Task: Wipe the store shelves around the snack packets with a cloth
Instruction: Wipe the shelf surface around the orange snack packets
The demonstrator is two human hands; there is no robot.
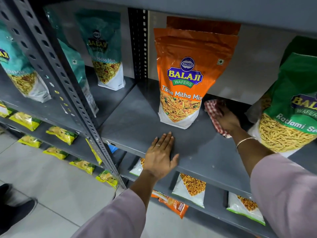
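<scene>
An orange snack packet [185, 79] stands upright on the grey metal shelf [130, 124], with more orange packets behind it. My right hand [228, 120] presses a red-and-white checked cloth [213, 109] flat on the shelf, just right of the orange packet and left of a green packet [289, 107]. My left hand [161, 156] lies flat on the shelf's front edge, fingers together, holding nothing.
Teal snack packets [104, 48] stand on the neighbouring shelf to the left, past a perforated upright post [56, 66]. Lower shelves hold yellow packets [60, 134] and white packets [190, 188]. A dark shoe [15, 212] shows on the tiled floor at bottom left.
</scene>
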